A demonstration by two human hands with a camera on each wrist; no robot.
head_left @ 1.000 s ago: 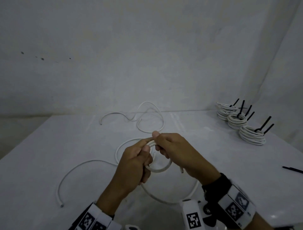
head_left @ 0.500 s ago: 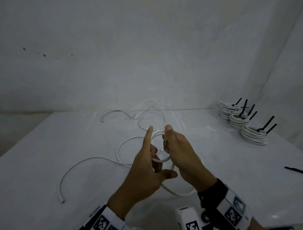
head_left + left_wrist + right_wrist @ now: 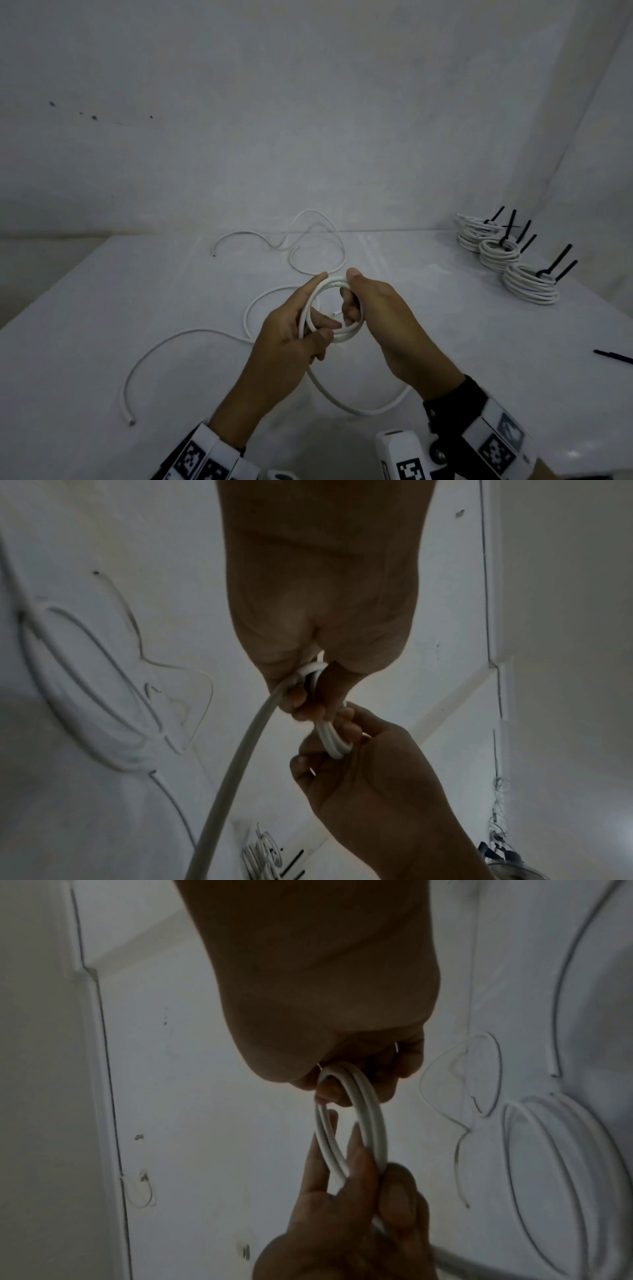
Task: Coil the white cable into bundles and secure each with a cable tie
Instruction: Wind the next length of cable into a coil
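Observation:
A small coil of white cable (image 3: 329, 310) hangs above the table between both hands. My left hand (image 3: 291, 337) pinches the coil's left and lower side, thumb over the strands. My right hand (image 3: 371, 308) grips its right side, thumb on top. The wrist views show the same coil (image 3: 330, 737) (image 3: 356, 1118) between the fingers. The cable's free length (image 3: 356, 406) loops below the hands, then trails left across the table (image 3: 102, 342) to a loose end (image 3: 132, 422). A black cable tie (image 3: 615, 357) lies at the right edge.
Three tied white bundles (image 3: 529, 286) with black tie tails stand at the back right corner. A second loose white cable (image 3: 308, 246) lies curled near the back wall. Walls close the table at the back and right.
The coil has gained a turn and now sits as a rounder ring. My left thumb has closed back over the strands after the hand spread open half a second ago.

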